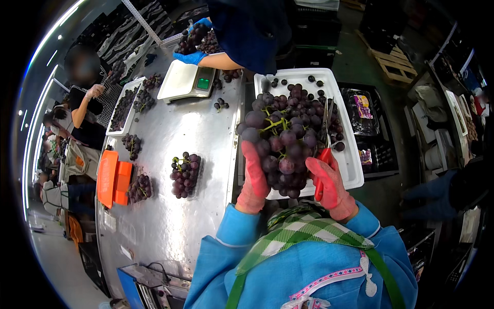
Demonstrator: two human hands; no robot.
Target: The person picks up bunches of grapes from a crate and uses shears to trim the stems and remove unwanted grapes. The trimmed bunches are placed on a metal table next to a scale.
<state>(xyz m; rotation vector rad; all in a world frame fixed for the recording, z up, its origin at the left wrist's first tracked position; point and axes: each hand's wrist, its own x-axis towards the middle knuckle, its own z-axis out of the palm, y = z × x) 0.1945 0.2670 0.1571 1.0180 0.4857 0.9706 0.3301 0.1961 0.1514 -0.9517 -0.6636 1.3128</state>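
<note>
A large bunch of dark purple grapes (pixel 286 164) with green stems is held up between my gloved hands. My left hand (pixel 254 175), in a pink-red glove, supports its left side with the thumb pointing up. On the other side, my right hand (pixel 330 179) touches the bunch and holds red-handled scissors (pixel 325 155). The blades point away from me and look nearly closed. Beneath the bunch is a white plastic tray (pixel 353 154) with more grapes and several loose berries (pixel 339 146). The left fingers are mostly hidden behind the fruit.
A metal table (pixel 208 154) at left bears a grape-filled clear punnet (pixel 185 175), a digital scale (pixel 187 79), an orange scale (pixel 112 179) and a grape tray (pixel 124 106). A co-worker's blue-gloved hand (pixel 190 58) holds grapes opposite. A black crate (pixel 380 154) with packed punnets stands right.
</note>
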